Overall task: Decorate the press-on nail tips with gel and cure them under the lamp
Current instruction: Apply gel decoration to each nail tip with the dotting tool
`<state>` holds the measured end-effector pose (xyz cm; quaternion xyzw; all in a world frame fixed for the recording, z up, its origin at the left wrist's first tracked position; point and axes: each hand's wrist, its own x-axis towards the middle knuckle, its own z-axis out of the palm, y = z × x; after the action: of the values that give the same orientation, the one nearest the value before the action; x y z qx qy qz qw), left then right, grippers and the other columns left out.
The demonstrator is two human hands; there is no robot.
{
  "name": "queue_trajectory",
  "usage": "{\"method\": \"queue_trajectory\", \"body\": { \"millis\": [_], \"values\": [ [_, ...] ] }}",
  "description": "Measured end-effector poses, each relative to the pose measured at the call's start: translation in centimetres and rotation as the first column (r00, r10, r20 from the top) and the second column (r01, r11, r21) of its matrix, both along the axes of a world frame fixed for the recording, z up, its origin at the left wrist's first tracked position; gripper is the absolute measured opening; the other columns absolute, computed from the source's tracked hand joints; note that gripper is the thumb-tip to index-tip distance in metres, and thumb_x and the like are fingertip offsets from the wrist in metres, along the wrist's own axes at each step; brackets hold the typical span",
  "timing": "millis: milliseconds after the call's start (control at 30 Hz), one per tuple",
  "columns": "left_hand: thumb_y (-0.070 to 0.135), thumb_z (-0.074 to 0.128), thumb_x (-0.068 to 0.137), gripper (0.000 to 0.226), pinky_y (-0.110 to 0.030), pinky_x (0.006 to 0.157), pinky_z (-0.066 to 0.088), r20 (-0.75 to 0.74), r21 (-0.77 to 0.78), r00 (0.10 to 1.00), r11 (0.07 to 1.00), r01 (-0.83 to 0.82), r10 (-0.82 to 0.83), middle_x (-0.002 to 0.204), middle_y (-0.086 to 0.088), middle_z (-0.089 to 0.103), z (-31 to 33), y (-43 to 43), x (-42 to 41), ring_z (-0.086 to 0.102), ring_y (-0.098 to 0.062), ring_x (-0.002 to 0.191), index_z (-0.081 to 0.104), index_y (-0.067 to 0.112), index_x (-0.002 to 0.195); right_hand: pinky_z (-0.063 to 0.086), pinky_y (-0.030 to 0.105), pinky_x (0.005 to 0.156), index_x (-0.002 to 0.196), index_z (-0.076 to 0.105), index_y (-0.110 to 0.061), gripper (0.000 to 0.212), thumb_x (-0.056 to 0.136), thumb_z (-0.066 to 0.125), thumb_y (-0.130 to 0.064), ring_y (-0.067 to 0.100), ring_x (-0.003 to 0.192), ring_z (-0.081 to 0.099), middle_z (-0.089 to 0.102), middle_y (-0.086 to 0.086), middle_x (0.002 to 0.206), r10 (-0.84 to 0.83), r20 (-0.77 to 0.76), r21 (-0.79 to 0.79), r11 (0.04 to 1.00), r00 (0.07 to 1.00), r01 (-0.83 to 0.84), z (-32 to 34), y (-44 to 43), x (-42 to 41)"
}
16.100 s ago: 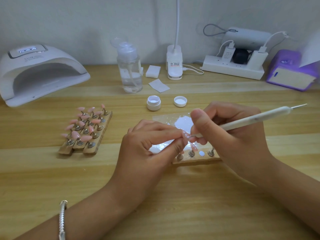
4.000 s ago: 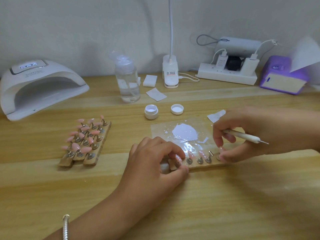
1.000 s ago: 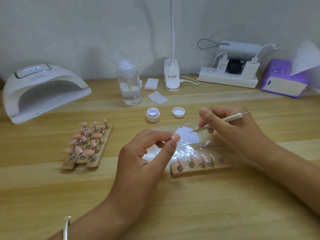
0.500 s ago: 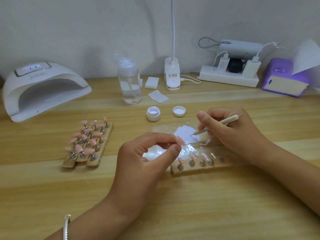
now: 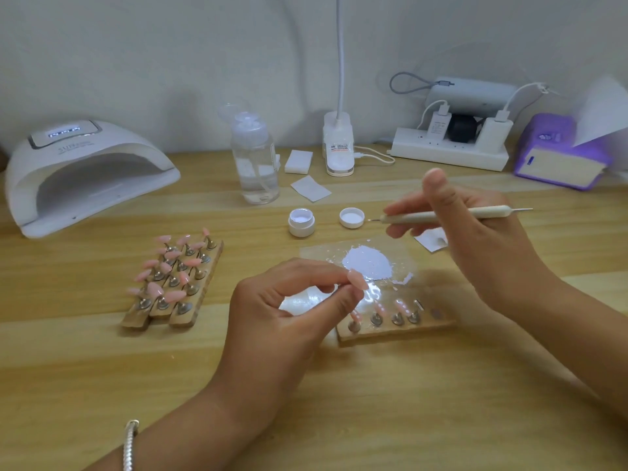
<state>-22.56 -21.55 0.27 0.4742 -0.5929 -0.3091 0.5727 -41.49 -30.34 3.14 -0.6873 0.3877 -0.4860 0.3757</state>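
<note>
The left hand [image 5: 289, 317] pinches one pink nail tip [image 5: 358, 279] between thumb and forefinger, raised over a clear sheet [image 5: 316, 297]. The right hand [image 5: 475, 239] grips a dotting tool [image 5: 441, 216] with curled fingers, its point aimed left toward a jar lid [image 5: 351, 217]. On the sheet lies one puddle of white gel [image 5: 367, 263]. Just in front is one wooden holder strip [image 5: 394, 331] with four metal stands, at least three bearing pink tips. One open gel jar [image 5: 301, 223] sits beside the lid. To the left, three more strips [image 5: 170, 287] lie side by side, their tips too crowded to count. Farther off stand one curing lamp [image 5: 85, 175], one pump bottle [image 5: 255, 161], one clip light [image 5: 338, 147], one power strip [image 5: 448, 151] and one purple box [image 5: 560, 158]. All rest on a pale wooden table [image 5: 339, 402] against a white wall [image 5: 170, 45].
</note>
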Motion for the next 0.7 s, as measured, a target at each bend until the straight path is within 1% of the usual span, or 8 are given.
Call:
{"method": "queue_trajectory", "body": {
  "millis": [67, 167, 233, 300, 367, 467, 567, 700],
  "values": [
    [0.014, 0.082, 0.075, 0.007, -0.005, 0.073, 0.042, -0.036, 0.004, 0.999, 1.000, 0.010, -0.010, 0.078, 0.007, 0.076, 0.1, 0.1, -0.2, 0.070, -0.005, 0.078, 0.080, 0.021, 0.077, 0.054, 0.022, 0.063, 0.086, 0.076, -0.017, 0.037, 0.093, 0.054, -0.046, 0.011, 0.073, 0.071, 0.076, 0.000, 0.079, 0.082, 0.080, -0.003, 0.997, 0.993, -0.082, 0.8, 0.8, 0.5],
    [0.013, 0.082, 0.075, 0.007, -0.008, 0.074, 0.047, -0.067, -0.008, 0.997, 1.000, 0.030, -0.030, 0.076, 0.002, 0.077, 0.2, 0.2, -0.2, 0.073, -0.011, 0.075, 0.080, 0.020, 0.076, 0.049, 0.029, 0.051, 0.073, 0.072, -0.022, 0.022, 0.084, 0.073, -0.041, 0.018, 0.056, 0.060, 0.067, 0.002, 0.065, 0.156, 0.163, -0.031, 0.988, 0.974, -0.153, 1.4, 2.2, 1.3],
    [0.015, 0.082, 0.074, 0.004, -0.012, 0.074, 0.050, -0.078, -0.016, 0.996, 0.999, 0.052, -0.053, 0.077, 0.000, 0.077, 0.3, 0.2, -0.3, 0.073, -0.015, 0.072, 0.080, 0.018, 0.076, 0.045, 0.030, 0.047, 0.068, 0.068, -0.022, 0.025, 0.085, 0.071, -0.040, 0.019, 0.049, 0.053, 0.059, 0.000, 0.056, 0.161, 0.186, -0.065, 0.986, 0.969, -0.151, 1.5, 3.2, 1.7],
    [0.014, 0.082, 0.074, 0.004, -0.015, 0.073, 0.052, -0.082, -0.027, 0.994, 0.997, 0.071, -0.073, 0.078, -0.001, 0.077, 0.2, 0.2, -0.2, 0.072, -0.017, 0.070, 0.080, 0.016, 0.077, 0.047, 0.028, 0.046, 0.068, 0.068, -0.022, 0.030, 0.088, 0.066, -0.044, 0.017, 0.047, 0.055, 0.060, -0.001, 0.055, 0.175, 0.187, -0.092, 0.983, 0.967, -0.160, 1.7, 4.1, 2.1],
    [0.012, 0.083, 0.074, 0.005, -0.019, 0.074, 0.053, -0.071, -0.045, 0.993, 0.995, 0.089, -0.092, 0.081, -0.002, 0.077, 0.1, 0.2, -0.1, 0.072, -0.020, 0.072, 0.080, 0.014, 0.078, 0.047, 0.024, 0.045, 0.067, 0.068, -0.022, 0.030, 0.087, 0.066, -0.044, 0.015, 0.046, 0.058, 0.063, -0.001, 0.055, 0.166, 0.152, -0.125, 0.981, 0.974, -0.148, 1.8, 4.6, 2.5],
    [0.015, 0.082, 0.075, 0.006, -0.034, 0.082, 0.054, 0.002, -0.081, 0.996, 0.993, 0.084, -0.085, 0.083, 0.002, 0.077, 0.0, 0.2, -0.1, 0.072, -0.020, 0.082, 0.079, 0.017, 0.080, 0.044, 0.024, 0.042, 0.062, 0.063, -0.016, 0.029, 0.084, 0.071, -0.032, 0.015, 0.042, 0.056, 0.062, 0.001, 0.052, 0.141, 0.116, -0.151, 0.981, 0.983, -0.123, 1.4, 4.9, 2.6],
    [0.015, 0.081, 0.077, 0.006, -0.050, 0.086, 0.051, 0.039, -0.093, 0.996, 0.993, 0.079, -0.075, 0.084, 0.004, 0.078, -0.1, 0.2, -0.2, 0.072, -0.021, 0.087, 0.080, 0.016, 0.082, 0.044, 0.023, 0.043, 0.061, 0.058, -0.007, 0.037, 0.088, 0.065, -0.031, 0.015, 0.041, 0.056, 0.060, 0.003, 0.051, 0.147, 0.144, -0.109, 0.985, 0.979, -0.132, 1.0, 4.9, 2.6],
    [0.016, 0.080, 0.078, 0.004, -0.052, 0.086, 0.050, 0.053, -0.098, 0.995, 0.992, 0.085, -0.080, 0.084, 0.007, 0.078, -0.1, 0.2, -0.4, 0.072, -0.020, 0.088, 0.080, 0.016, 0.082, 0.044, 0.019, 0.048, 0.063, 0.055, -0.004, 0.039, 0.094, 0.057, -0.029, 0.011, 0.044, 0.057, 0.060, 0.003, 0.052, 0.150, 0.115, -0.131, 0.982, 0.982, -0.135, 0.7, 4.8, 2.6]
  ]
}}
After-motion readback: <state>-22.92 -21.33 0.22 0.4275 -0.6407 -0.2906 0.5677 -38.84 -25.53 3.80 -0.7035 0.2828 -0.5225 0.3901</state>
